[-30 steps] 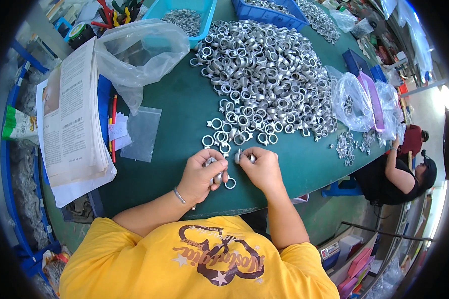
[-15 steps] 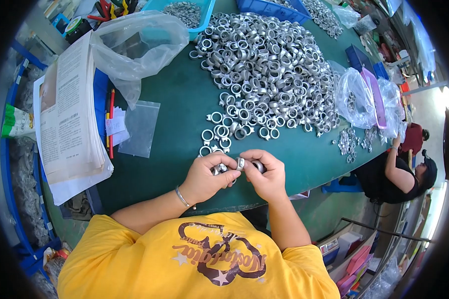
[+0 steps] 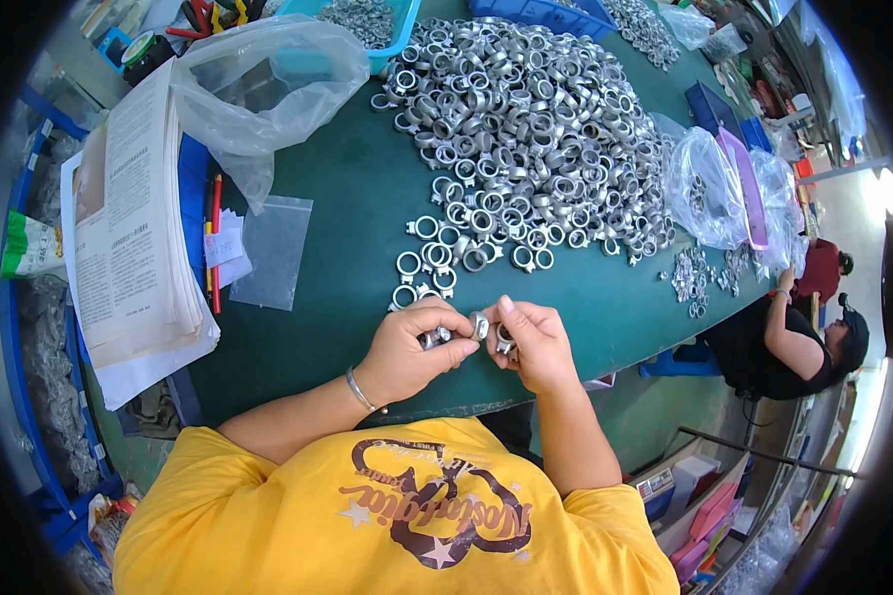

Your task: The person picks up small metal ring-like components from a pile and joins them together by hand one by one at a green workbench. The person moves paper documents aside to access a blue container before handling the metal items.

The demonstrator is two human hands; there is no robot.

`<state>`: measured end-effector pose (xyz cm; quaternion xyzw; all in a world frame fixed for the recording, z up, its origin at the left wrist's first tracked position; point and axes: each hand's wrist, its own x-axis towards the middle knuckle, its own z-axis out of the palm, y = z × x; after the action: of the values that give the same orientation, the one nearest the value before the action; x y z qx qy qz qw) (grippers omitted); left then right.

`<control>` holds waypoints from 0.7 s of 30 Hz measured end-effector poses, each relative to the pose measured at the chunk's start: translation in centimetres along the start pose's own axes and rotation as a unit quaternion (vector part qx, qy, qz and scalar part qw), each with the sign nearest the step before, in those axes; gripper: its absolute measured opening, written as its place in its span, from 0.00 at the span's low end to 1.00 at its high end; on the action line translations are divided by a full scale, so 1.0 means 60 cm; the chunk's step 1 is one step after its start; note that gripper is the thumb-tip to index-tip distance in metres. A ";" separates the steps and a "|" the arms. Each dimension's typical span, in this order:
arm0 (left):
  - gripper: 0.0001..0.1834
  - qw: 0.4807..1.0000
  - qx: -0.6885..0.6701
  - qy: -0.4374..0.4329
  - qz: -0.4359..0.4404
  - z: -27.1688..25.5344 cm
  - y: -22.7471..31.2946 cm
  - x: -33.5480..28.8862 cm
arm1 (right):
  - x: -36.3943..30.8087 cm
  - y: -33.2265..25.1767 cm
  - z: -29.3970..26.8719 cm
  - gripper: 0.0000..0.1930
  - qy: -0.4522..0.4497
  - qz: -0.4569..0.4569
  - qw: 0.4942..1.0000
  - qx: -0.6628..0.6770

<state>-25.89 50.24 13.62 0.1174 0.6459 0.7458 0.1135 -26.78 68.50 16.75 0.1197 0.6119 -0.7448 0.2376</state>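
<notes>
My left hand (image 3: 412, 347) pinches a metal ring (image 3: 479, 325) between thumb and fingertips, and more metal shows inside its curled fingers. Close beside it, my right hand (image 3: 540, 347) is closed around another metal ring (image 3: 506, 339), its thumb raised and its fingertips near the pinched ring. Whether they touch that ring, I cannot tell. Beyond both hands spreads a large pile of grey metal rings (image 3: 536, 129), many with a small tab on the rim. Several loose rings (image 3: 407, 264) lie just past my left hand.
At left are a printed paper stack (image 3: 129, 218), a clear plastic bag (image 3: 258, 89), a small flat bag (image 3: 273, 253) and a red pencil (image 3: 216, 243). A light-blue tray (image 3: 407, 40) stands far off. Small metal parts (image 3: 692, 278) lie at right, near a seated person (image 3: 784, 347).
My right hand has drawn slightly away from the pinched ring and its thumb has lifted. The left hand still pinches that ring. The whole view has shifted slightly.
</notes>
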 end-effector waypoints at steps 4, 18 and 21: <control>0.06 0.993 0.067 -0.009 0.094 -0.001 -0.008 0.003 | -0.001 0.004 -0.002 0.12 -0.069 0.014 0.997 0.006; 0.07 0.959 -0.206 0.020 -0.192 -0.002 0.023 0.004 | -0.002 0.015 -0.002 0.15 -0.034 -0.226 0.969 -0.091; 0.07 0.965 -0.178 0.012 -0.193 -0.003 0.012 0.002 | -0.007 0.002 0.017 0.13 -0.023 -0.339 0.907 -0.251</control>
<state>-26.07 49.98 14.31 -0.0404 0.5146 0.8137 0.2672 -26.23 67.55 17.07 -0.1754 0.7766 -0.6050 0.0073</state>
